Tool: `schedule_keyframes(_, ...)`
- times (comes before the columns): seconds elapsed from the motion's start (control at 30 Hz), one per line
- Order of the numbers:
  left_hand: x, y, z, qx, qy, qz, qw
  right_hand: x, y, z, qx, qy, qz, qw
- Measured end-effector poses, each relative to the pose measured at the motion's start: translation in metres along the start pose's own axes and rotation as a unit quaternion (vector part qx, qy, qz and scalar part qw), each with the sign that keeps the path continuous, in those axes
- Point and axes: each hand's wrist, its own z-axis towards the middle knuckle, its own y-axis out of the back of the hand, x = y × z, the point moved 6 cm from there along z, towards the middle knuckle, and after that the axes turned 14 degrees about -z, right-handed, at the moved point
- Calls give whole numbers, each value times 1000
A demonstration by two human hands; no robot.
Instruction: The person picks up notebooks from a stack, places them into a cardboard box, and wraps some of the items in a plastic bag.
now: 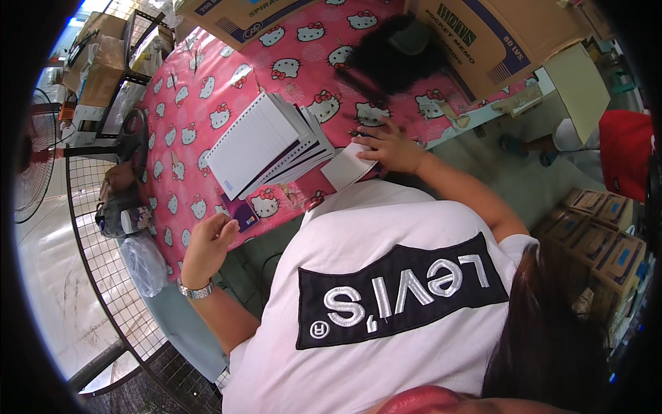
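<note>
Pink printed cloth (207,76) with a repeating white cartoon-cat pattern covers the table. On it lies a fanned stack of white lined paper pads with punched edges (265,145), the top sheet facing up and the lower pads stepping out toward the right. Just right of the stack sits a smaller loose white sheet with a perforated edge (347,168), tilted, with one corner toward the person's body.

The right hand (389,146) lies flat on the far end of that loose sheet, fingers spread and pressing down on the paper and cloth. The left hand (205,245) hovers at the near table edge, fingers loosely curled inward, holding nothing that can be made out; a silver metal wristwatch (196,290) circles its wrist. Just beside this hand a small purple card-like object (243,212) rests on the cloth below the stack.

Brown cardboard boxes (483,34) stand at the far side of the table, with a dark fuzzy mass (396,58) in front of them. A black wire-grid rack (103,276) stands to the left.
</note>
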Motion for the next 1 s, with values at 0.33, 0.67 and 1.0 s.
schedule_keyframes(0.33, -172, 7, -73, -138, -484, -72, 861, -15, 220, 44, -215, -61, 290, 931)
schedule_keyframes(0.67, -125, 33, 20, -263, -395, -10, 880, -22, 71, 44, 17, -338, 117, 934)
schedule_keyframes(1.0, -100, 12, 51, -295, -291, -29, 910, -49, 125, 63, -9, -287, 301, 909)
